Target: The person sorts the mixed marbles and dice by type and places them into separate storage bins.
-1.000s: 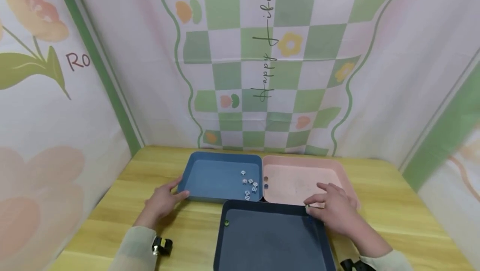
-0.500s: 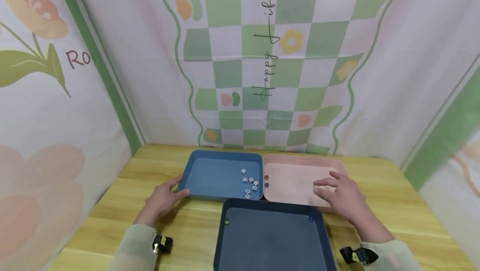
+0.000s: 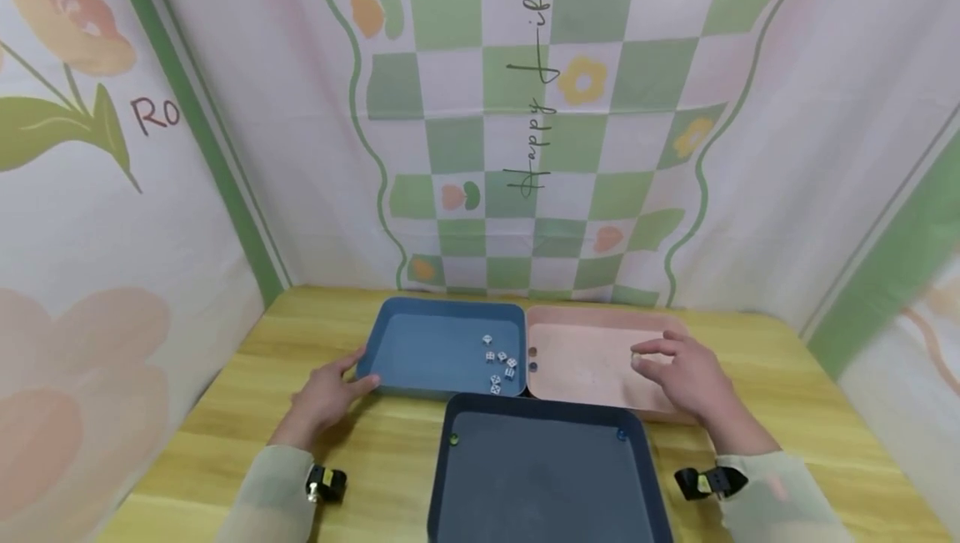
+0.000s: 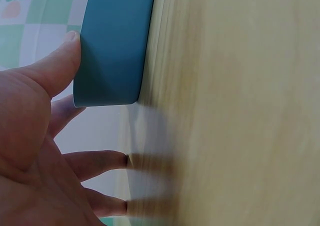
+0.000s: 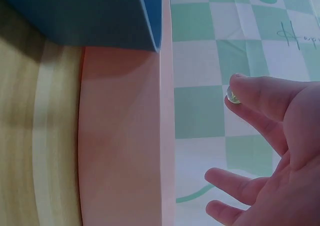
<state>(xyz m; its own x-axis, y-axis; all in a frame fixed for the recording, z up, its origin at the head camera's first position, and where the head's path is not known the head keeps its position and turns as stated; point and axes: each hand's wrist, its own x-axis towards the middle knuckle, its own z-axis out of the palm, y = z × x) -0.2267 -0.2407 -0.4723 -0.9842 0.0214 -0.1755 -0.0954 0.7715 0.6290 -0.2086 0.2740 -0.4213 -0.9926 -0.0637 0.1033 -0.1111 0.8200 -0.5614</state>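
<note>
My right hand (image 3: 693, 380) pinches a small clear glass marble (image 5: 232, 95) with a green streak between thumb and index finger, above the right part of the pink tray (image 3: 577, 364). The other fingers are spread. My left hand (image 3: 326, 397) rests at the left end of the blue tray (image 3: 420, 351); its thumb and index finger touch the corner (image 4: 112, 61), the remaining fingers extended. Inside the pink tray, a brownish marble (image 3: 532, 352) and a bluish marble (image 3: 533, 367) lie by the left wall. The dark tray (image 3: 547, 485) holds a green marble (image 3: 453, 439) and a blue marble (image 3: 622, 434).
Several white dice (image 3: 502, 357) lie in the right part of the blue tray. Blue and pink trays stand side by side at the back of the wooden table (image 3: 217, 409), with the dark tray in front. A printed curtain (image 3: 517, 134) hangs behind.
My right hand has lifted the marble from the dark tray's far right corner and carried it back and slightly right over the pink tray. The left hand stays at the blue tray.
</note>
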